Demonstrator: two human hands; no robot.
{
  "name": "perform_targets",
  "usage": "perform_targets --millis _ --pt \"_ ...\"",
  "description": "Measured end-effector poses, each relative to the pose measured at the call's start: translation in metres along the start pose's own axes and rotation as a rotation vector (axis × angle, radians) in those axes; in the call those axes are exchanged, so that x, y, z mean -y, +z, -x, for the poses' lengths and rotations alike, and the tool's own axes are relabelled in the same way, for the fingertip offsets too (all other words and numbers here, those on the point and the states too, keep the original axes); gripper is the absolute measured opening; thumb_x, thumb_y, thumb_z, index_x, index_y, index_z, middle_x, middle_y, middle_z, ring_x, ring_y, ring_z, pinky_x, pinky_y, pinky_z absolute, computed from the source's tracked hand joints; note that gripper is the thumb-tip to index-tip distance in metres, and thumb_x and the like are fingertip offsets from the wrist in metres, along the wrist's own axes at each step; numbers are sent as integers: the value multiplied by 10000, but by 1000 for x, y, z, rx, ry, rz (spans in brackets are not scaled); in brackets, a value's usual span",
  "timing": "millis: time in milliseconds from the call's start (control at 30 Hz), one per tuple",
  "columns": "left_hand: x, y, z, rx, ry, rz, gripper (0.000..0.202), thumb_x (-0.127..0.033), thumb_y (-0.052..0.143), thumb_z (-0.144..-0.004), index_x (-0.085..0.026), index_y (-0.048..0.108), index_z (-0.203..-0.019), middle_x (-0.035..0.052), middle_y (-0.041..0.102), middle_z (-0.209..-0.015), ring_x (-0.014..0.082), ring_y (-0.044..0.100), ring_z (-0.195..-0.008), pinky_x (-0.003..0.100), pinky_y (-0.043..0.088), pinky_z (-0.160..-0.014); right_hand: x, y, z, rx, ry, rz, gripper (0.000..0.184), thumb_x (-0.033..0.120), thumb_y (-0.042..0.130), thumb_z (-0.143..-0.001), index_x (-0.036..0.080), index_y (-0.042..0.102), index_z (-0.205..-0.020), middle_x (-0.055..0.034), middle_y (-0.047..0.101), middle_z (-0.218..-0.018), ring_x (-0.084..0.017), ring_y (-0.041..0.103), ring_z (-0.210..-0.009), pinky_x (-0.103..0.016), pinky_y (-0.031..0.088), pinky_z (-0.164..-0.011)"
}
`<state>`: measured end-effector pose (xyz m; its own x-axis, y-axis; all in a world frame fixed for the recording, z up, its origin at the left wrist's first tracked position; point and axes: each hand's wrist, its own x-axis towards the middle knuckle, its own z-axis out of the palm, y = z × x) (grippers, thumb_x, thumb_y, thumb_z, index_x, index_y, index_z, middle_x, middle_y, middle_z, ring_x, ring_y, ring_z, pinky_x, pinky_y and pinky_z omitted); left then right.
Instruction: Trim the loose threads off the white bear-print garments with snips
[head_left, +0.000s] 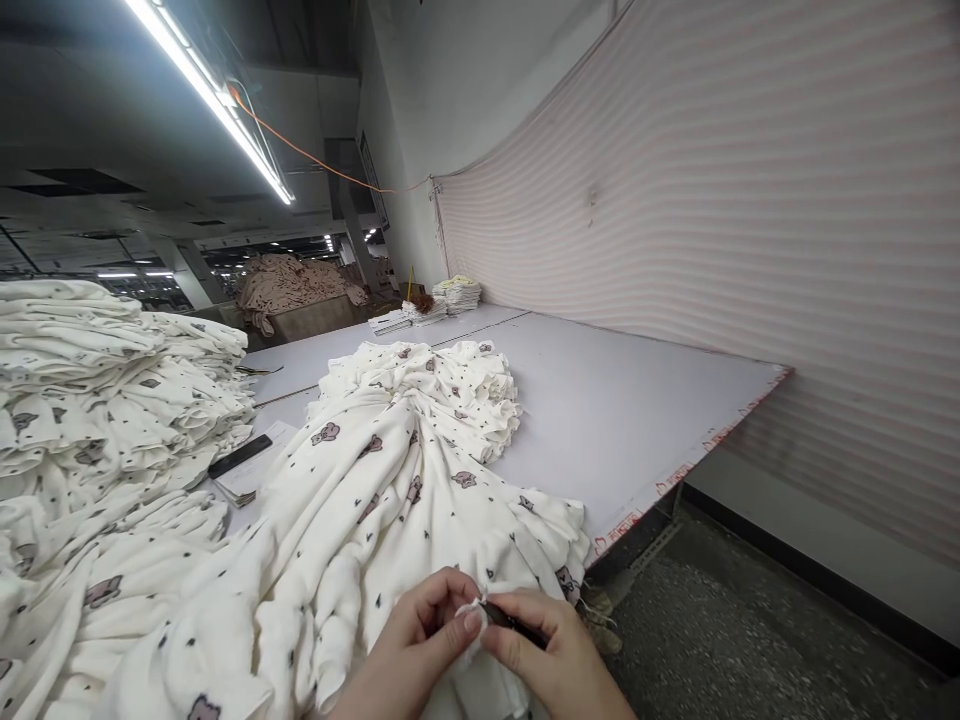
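Observation:
Near the bottom middle, my left hand (pixel 431 640) pinches a small edge of white fleece fabric (pixel 442 510) printed with brown bears and dark specks. Close against it is my right hand (pixel 551 650), closed around a small dark tool (pixel 514 625). The tool looks like a slim handle with its tip at the pinched edge; its exact kind is mostly hidden by my fingers. The fabric spreads in folds from my hands across the table (pixel 607 390), with a bunched heap of it farther back.
Tall piles of the same fabric (pixel 97 400) stand on the left. A black phone-like object (pixel 240 455) lies by a paper pad (pixel 259 465). Folded white stacks (pixel 456 295) sit at the far end. A striped pink cloth (pixel 697 190) hangs along the right; the table edge (pixel 675 480) drops to the floor.

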<state>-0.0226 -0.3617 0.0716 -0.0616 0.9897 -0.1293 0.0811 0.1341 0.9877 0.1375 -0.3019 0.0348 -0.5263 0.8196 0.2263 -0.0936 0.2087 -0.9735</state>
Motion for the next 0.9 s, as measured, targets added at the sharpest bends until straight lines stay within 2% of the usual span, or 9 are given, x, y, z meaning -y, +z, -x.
perform_targets --millis 200,367,467,533,600,633,700,767,900 --pt "1 1 -1 -28 -18 -14 326 -502 685 -770 -197 617 -861 -24 502 -703 151 447 -724 255 365 -686 0 -2 0 -45 7 -25 254 430 727 -761 250 793 -928 -65 767 -893 -253 699 -850 -344 546 -781" --pt "0 8 0 -40 -3 -83 338 -516 667 -776 -187 613 -831 -26 511 -679 148 459 -697 247 373 -658 -3 4 0 8 96 -143 356 522 717 -741 234 792 -937 -48 778 -833 -257 708 -823 -337 551 -755" --pt "-8 9 6 -54 76 -214 285 -486 605 -834 -201 606 -839 5 587 -762 180 529 -762 279 416 -711 -15 2 5 -108 108 -222 406 551 706 -741 210 773 -952 -62 770 -895 -252 701 -884 -317 547 -794" --pt "-19 2 10 -152 161 -246 258 -476 606 -837 -218 606 -837 46 650 -945 232 569 -934 321 436 -817 -28 -6 10 -284 87 -164 403 536 687 -765 194 740 -972 -75 750 -947 -233 691 -893 -294 540 -808" --pt "-34 -9 11 -340 216 -101 242 -477 629 -821 -241 580 -852 54 655 -1134 272 551 -1107 366 430 -912 -41 -18 14 -431 71 -7 410 517 663 -790 180 699 -1021 -68 725 -880 -203 679 -791 -264 549 -734" --pt "-41 -15 10 -424 218 26 247 -480 641 -810 -253 557 -862 48 662 -1162 283 554 -1136 388 435 -928 -47 -23 17 -466 74 77 423 511 653 -797 173 682 -1050 -54 705 -808 -189 664 -717 -253 550 -676" --pt "-52 -21 6 -509 173 252 268 -466 671 -790 -272 522 -899 26 723 -1027 281 635 -1026 398 484 -868 -52 -29 21 -487 82 184 450 504 634 -812 165 655 -1107 -35 673 -739 -182 645 -662 -250 549 -635" --pt "-54 -18 1 -418 104 342 283 -424 713 -765 -267 532 -916 4 740 -875 259 677 -904 376 505 -825 -47 -26 24 -466 32 189 415 491 598 -841 174 660 -1101 -66 695 -835 -204 668 -763 -270 554 -712" --pt "-35 5 -5 -113 56 295 191 -361 697 -806 -226 585 -880 15 707 -922 214 632 -952 327 451 -873 -14 -9 25 -372 -196 167 275 377 548 -889 254 676 -1100 -79 688 -1007 -216 663 -905 -262 529 -775"
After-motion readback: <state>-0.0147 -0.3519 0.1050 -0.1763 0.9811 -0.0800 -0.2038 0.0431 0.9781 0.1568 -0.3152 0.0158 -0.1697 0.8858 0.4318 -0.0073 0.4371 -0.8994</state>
